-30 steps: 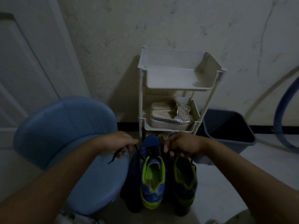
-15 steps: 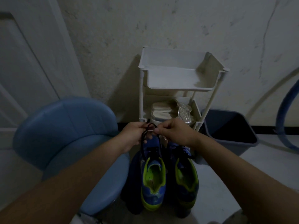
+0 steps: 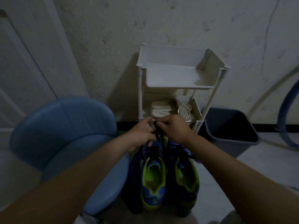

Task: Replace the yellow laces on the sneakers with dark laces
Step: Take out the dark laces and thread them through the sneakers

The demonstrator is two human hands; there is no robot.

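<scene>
Two blue sneakers with yellow-green linings stand side by side on the floor, the left sneaker (image 3: pixel 152 180) and the right sneaker (image 3: pixel 186 178), heels toward me. A dark lace (image 3: pixel 156 132) rises from the left sneaker's front. My left hand (image 3: pixel 142 135) and my right hand (image 3: pixel 174 129) meet just above the toes, and each pinches the dark lace. The fingertips and the lace ends are partly hidden between the hands. I see no yellow lace.
A blue padded chair (image 3: pixel 68 136) stands close on the left, touching the sneakers' side. A white shelf rack (image 3: pixel 176 75) with pale sandals (image 3: pixel 163 110) stands against the wall behind. A dark bin (image 3: pixel 229 131) sits to the right, a blue hose (image 3: pixel 284 117) beyond it.
My hands rose from apart and low over the sneakers and came together above the toes, drawing the dark lace up between them.
</scene>
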